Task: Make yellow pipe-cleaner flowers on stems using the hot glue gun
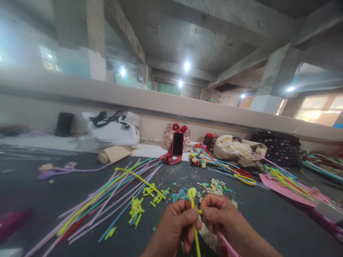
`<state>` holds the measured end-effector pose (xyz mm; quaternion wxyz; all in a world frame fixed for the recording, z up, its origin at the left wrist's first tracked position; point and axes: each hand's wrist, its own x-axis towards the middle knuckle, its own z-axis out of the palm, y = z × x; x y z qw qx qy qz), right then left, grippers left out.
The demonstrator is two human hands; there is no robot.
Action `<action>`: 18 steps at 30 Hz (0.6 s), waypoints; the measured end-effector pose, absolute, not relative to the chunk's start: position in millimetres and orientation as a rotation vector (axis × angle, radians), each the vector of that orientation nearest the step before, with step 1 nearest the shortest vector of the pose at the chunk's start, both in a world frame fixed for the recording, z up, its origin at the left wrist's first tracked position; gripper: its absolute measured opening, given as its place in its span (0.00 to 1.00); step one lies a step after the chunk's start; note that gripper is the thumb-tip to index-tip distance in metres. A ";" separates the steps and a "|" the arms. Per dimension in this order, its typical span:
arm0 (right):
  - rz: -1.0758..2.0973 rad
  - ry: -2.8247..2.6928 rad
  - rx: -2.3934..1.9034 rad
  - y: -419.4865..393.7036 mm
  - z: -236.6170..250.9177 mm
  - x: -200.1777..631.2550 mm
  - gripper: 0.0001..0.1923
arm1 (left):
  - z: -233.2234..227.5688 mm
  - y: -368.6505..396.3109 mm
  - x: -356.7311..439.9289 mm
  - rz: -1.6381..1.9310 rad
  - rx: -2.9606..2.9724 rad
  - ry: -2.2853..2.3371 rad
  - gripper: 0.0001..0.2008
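Observation:
My left hand [180, 223] pinches the stem of a yellow pipe-cleaner flower [191, 193], held upright with its rounded head on top and the stem running down below the fingers. My right hand [221, 216] is closed close beside it, thumb and forefinger gripping a short yellow pipe-cleaner piece [200, 212] that meets the stem. Just beyond the hands lie cut pieces of blue pipe cleaner [179, 195] and a heap of yellow cut pieces [136, 208]. Something pink and some pale material show partly beneath my right hand.
Long pipe cleaners [107, 200] in several colours spread across the dark table on the left. A phone [177, 144] stands upright at the back. Finished small flowers [197, 156], yellow-handled scissors [245, 179] and a cream cloth bag [227, 148] sit to the right. A white bag [114, 130] is back left.

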<state>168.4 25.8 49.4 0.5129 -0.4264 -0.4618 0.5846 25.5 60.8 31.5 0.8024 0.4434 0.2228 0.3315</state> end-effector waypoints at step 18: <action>1.348 -1.214 -1.067 25.2 52.4 168.2 0.11 | 33.0 55.5 24.8 0.796 0.983 0.514 0.13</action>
